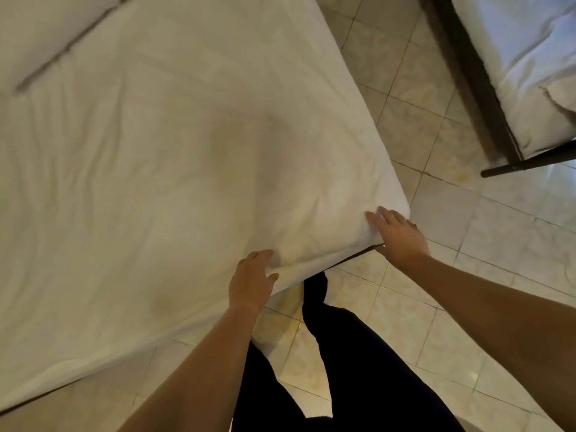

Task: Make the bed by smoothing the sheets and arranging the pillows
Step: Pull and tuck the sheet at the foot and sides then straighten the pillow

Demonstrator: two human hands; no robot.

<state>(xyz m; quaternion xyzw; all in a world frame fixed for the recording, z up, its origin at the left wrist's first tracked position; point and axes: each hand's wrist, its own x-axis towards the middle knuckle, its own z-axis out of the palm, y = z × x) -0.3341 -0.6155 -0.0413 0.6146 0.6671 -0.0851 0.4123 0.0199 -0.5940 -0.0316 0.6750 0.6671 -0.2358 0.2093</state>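
A white sheet [162, 157] covers the mattress that fills the left and middle of the view, with soft wrinkles across it. My left hand [251, 282] rests on the sheet's near edge, fingers curled over the side of the mattress. My right hand [397, 233] lies flat with fingers apart on the sheet at the mattress corner [402, 207], its thumb tucked under the edge. A dark strip of bed frame [352, 257] shows below the corner. At the top left a white pillow [40, 29] lies on the bed, only partly in view.
Beige floor tiles [436, 307] surround the bed's foot. My dark-trousered legs [343, 353] stand close to the mattress edge. A second bed [536, 73] with white bedding and a dark metal frame stands at the upper right across a tiled aisle.
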